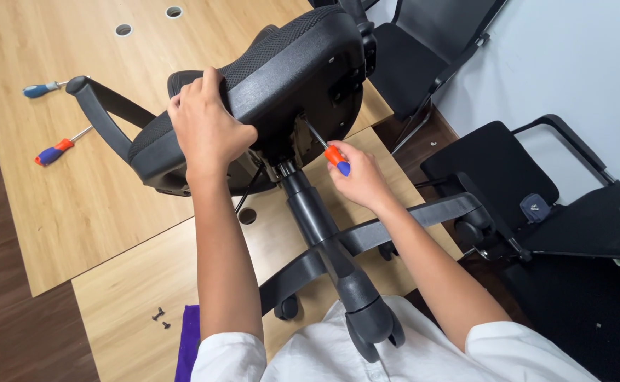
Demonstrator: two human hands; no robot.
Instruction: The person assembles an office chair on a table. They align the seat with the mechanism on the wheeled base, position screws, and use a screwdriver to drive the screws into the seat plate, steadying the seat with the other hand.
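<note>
Two hands work on a black mesh-and-plastic office chair [282, 78] that lies tipped over on the light wooden worktop [76, 212], its underside turned toward the person so the mechanism under the seat is reachable. The left hand [207, 127] is closed over the edge of the seat, apparently bracing it so it cannot roll. The right hand [359, 180] grips an orange-and-blue-handled screwdriver [328, 150], its shaft angled up into the plate where the black gas column [310, 212] meets the seat. The star base with castors [366, 311] juts back toward the person's white shirt. Two more screwdrivers [59, 147] lie well apart on the far left of the worktop, and small black screws [160, 316] sit beside a purple cloth [188, 343] near its front edge.
</note>
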